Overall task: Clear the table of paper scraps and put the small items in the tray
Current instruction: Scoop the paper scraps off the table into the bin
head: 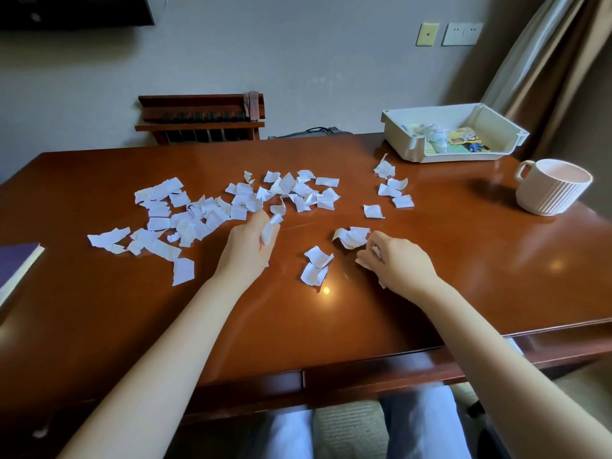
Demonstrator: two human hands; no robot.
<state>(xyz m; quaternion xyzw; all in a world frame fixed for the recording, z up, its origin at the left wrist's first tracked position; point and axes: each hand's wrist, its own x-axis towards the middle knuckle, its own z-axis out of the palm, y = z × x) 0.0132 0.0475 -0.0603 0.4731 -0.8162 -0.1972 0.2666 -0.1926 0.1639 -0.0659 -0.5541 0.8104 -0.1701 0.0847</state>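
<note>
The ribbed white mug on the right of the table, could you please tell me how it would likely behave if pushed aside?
The ribbed white mug looks ceramic, so probably rigid and fairly heavy. It is wide and squat, so it should slide rather than tip on the glossy brown wooden table. Its ribs and handle probably offer good grip.

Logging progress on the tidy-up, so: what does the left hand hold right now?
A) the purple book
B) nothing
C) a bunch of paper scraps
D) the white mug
C: the left hand has its fingers curled round a bunch of white paper scraps, while the mug and the purple book sit far from it.
</note>
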